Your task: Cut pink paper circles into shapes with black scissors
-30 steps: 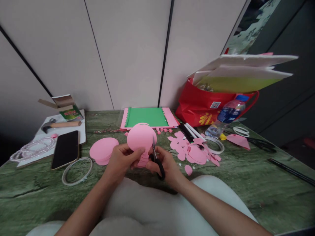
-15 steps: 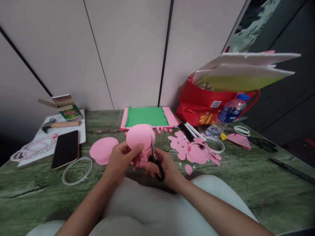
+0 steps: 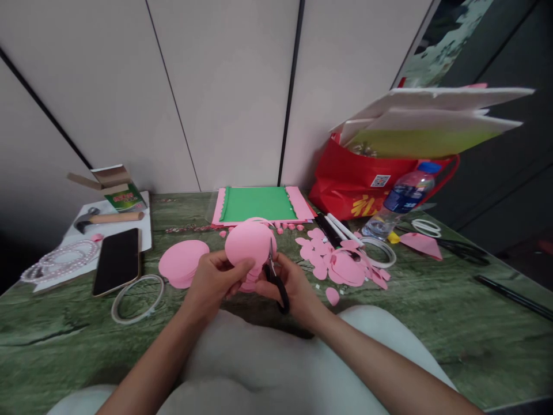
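Observation:
Between thumb and fingers, my left hand [image 3: 216, 280] pinches a round pink paper piece [image 3: 247, 242], held up above the table. My right hand [image 3: 291, 288] grips black-handled scissors [image 3: 279, 286], their blades pointing up along the right edge of the paper. A thin curl of pink paper arches over the top of the piece. Part of the pink paper below is hidden by my fingers. Left of my left hand lies a stack of pink paper circles [image 3: 184, 262]. Pink paper scraps [image 3: 345, 268] are heaped to the right.
A phone [image 3: 117, 262], a tape roll [image 3: 137, 300], bead strings [image 3: 60, 259] and a hammer [image 3: 110, 218] lie at left. Green card [image 3: 257, 203] lies at the back. At right stand a red bag [image 3: 341, 178] and a water bottle [image 3: 404, 199], near markers [image 3: 339, 227] and another tape roll [image 3: 380, 253].
The pink circle and both hands have shifted slightly right. A thin strip of paper now curls above the circle's top edge, and the scissors sit closer along its right side.

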The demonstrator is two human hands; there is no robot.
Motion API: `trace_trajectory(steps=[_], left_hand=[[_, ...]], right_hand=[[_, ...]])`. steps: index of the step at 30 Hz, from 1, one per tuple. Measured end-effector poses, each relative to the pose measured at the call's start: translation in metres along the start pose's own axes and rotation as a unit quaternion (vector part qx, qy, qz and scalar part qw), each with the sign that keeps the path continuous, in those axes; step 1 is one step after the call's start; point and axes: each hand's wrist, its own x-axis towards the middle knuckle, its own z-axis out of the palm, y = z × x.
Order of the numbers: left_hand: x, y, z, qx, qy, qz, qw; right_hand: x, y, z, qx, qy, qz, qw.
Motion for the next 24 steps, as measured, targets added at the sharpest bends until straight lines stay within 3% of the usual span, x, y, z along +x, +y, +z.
trace_trajectory(steps=[13, 24], left_hand=[[-0.0006, 0.0028, 0.0006, -0.009, 0.009, 0.015, 1.000], [-0.0003, 0.0010, -0.0015, -0.020, 0.011, 0.030, 0.999]], right_hand=[[0.0014, 0.0029, 0.0006, -0.007, 0.025, 0.036, 0.999], [0.0013, 0.0049, 0.0003, -0.001, 0.004, 0.030, 1.000]])
